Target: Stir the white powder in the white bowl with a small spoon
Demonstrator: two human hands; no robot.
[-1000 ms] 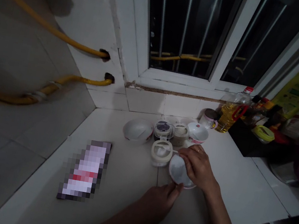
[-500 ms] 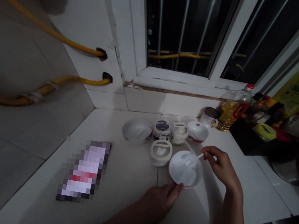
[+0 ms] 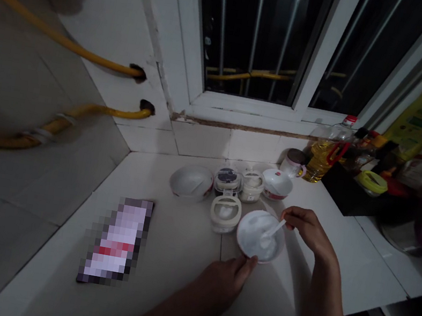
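A white bowl [image 3: 251, 229] holding white powder sits on the pale counter [image 3: 176, 261]. My left hand [image 3: 224, 280] grips its near rim with thumb and fingers. My right hand [image 3: 303, 226] is closed on the handle of a small white spoon [image 3: 272, 230], whose tip rests in the powder. Just left of the bowl stands an open round white jar [image 3: 225, 212].
Behind stand another white bowl [image 3: 191, 182], two small lidded jars [image 3: 239, 182], a bowl with red trim [image 3: 278, 183], a mug [image 3: 292, 164] and an oil bottle [image 3: 323, 156]. A blurred flat packet [image 3: 116, 242] lies at left. A dark rack of condiments [image 3: 369, 186] stands right.
My right hand lifted off the bowl's top, swung right and now holds the spoon dipped in the powder. The left hand has stayed on the rim.
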